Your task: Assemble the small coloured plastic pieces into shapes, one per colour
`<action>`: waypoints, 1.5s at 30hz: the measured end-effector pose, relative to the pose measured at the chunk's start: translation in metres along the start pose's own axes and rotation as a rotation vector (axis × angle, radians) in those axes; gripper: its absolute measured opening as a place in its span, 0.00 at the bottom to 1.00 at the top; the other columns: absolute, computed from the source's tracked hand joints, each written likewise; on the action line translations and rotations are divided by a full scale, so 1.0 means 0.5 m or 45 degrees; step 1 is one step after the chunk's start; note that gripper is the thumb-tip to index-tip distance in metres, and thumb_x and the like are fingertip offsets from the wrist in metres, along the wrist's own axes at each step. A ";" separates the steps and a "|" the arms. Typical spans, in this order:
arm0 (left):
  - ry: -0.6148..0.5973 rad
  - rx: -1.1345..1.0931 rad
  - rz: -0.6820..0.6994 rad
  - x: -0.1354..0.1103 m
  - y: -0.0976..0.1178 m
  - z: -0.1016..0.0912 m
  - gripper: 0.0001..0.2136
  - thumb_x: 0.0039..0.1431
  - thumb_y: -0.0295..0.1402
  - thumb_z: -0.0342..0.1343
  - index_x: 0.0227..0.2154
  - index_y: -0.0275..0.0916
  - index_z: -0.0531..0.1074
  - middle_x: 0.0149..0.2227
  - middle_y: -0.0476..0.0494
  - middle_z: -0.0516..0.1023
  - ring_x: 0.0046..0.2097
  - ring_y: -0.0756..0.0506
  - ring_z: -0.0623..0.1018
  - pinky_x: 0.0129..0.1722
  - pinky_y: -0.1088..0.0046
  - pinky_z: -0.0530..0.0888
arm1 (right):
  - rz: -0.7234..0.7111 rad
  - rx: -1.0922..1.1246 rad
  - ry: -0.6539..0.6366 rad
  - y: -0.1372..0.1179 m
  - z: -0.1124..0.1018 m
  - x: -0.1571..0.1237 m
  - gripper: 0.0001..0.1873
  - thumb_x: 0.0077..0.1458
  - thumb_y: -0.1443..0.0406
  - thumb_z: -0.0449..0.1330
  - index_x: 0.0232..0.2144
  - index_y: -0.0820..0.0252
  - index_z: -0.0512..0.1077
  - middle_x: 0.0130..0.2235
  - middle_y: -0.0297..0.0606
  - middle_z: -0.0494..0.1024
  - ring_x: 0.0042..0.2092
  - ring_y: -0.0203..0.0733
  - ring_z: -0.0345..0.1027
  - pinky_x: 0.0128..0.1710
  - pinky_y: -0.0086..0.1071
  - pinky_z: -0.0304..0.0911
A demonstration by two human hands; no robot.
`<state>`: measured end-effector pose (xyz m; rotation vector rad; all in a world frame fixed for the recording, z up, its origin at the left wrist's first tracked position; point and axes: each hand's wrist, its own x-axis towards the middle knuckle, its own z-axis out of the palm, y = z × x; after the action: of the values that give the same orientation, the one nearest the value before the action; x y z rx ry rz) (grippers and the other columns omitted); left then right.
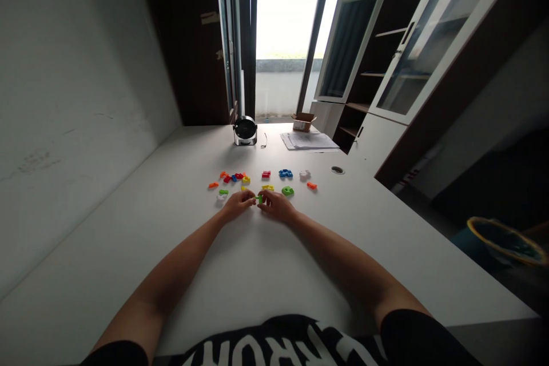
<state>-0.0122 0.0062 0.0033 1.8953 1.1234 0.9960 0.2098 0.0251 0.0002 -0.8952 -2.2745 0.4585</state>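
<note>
A small green plastic piece [259,199] is pinched between my two hands just above the white table [266,274]. My left hand [238,205] has its fingertips closed at the piece's left end. From the other side, my right hand [278,206] grips it with thumb and fingers. Close by lie a yellow piece [268,187], a green piece [287,190] and a white piece [222,197]. Behind them are a red piece [266,174], a blue piece [285,173], another white piece [305,174] and an orange piece [311,186].
Several mixed-colour pieces [235,178] cluster at the left. Toward the back stand a small round black fan-like device [245,129] and an open cardboard box [303,121], with papers [309,141] in front of the box. A round cable hole [337,170] is at the right.
</note>
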 end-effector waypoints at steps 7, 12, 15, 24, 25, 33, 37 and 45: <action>-0.015 -0.013 -0.001 0.002 -0.007 0.001 0.11 0.60 0.40 0.57 0.37 0.36 0.75 0.31 0.46 0.77 0.32 0.48 0.73 0.33 0.73 0.68 | 0.003 0.011 0.009 0.003 0.001 -0.001 0.17 0.58 0.63 0.65 0.50 0.55 0.70 0.37 0.34 0.79 0.31 0.35 0.71 0.33 0.29 0.64; 0.000 -0.004 0.001 0.004 -0.014 0.002 0.11 0.60 0.40 0.58 0.36 0.36 0.75 0.31 0.47 0.76 0.33 0.48 0.73 0.34 0.74 0.68 | 0.036 0.009 0.011 0.004 0.003 -0.001 0.20 0.57 0.63 0.65 0.52 0.54 0.69 0.37 0.34 0.79 0.31 0.36 0.72 0.33 0.29 0.65; 0.000 0.015 0.003 0.004 -0.016 0.002 0.11 0.60 0.40 0.57 0.37 0.36 0.76 0.32 0.47 0.77 0.33 0.48 0.73 0.34 0.73 0.68 | 0.046 0.013 0.024 0.005 0.004 -0.001 0.21 0.57 0.63 0.65 0.53 0.53 0.68 0.38 0.34 0.79 0.31 0.36 0.72 0.34 0.30 0.66; -0.020 0.028 -0.005 0.003 -0.012 0.002 0.13 0.63 0.42 0.54 0.37 0.37 0.76 0.34 0.45 0.80 0.35 0.47 0.76 0.36 0.73 0.70 | -0.006 -0.009 0.023 0.003 0.000 -0.001 0.13 0.58 0.61 0.64 0.45 0.55 0.70 0.37 0.35 0.78 0.32 0.36 0.72 0.33 0.30 0.65; -0.016 0.020 -0.005 0.003 -0.013 0.002 0.13 0.64 0.42 0.53 0.37 0.37 0.76 0.34 0.45 0.80 0.36 0.47 0.76 0.37 0.73 0.70 | -0.012 -0.020 0.030 0.004 -0.002 -0.001 0.13 0.58 0.60 0.64 0.44 0.55 0.70 0.37 0.35 0.78 0.32 0.37 0.71 0.33 0.30 0.65; -0.017 0.004 -0.049 0.004 -0.026 0.003 0.13 0.64 0.40 0.52 0.39 0.37 0.76 0.35 0.43 0.81 0.36 0.46 0.78 0.37 0.72 0.72 | 0.265 -0.209 0.238 0.052 -0.079 0.012 0.13 0.60 0.55 0.62 0.40 0.56 0.68 0.36 0.37 0.78 0.33 0.39 0.71 0.32 0.31 0.62; -0.025 0.023 -0.061 0.003 -0.025 0.002 0.12 0.63 0.40 0.52 0.39 0.37 0.76 0.35 0.43 0.82 0.36 0.46 0.78 0.36 0.72 0.71 | 0.639 -0.420 0.201 0.105 -0.147 0.011 0.17 0.59 0.51 0.62 0.40 0.57 0.69 0.35 0.38 0.78 0.32 0.41 0.70 0.32 0.31 0.60; -0.030 0.031 -0.047 0.002 -0.025 0.000 0.11 0.61 0.38 0.53 0.39 0.38 0.76 0.35 0.44 0.82 0.35 0.46 0.78 0.37 0.72 0.72 | 0.970 -0.558 -0.069 0.168 -0.205 -0.014 0.21 0.55 0.46 0.62 0.41 0.55 0.71 0.38 0.40 0.79 0.37 0.45 0.72 0.31 0.31 0.57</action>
<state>-0.0163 0.0118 -0.0074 1.8934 1.1578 0.9416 0.3233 0.0883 0.0283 -2.0071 -2.0413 0.2950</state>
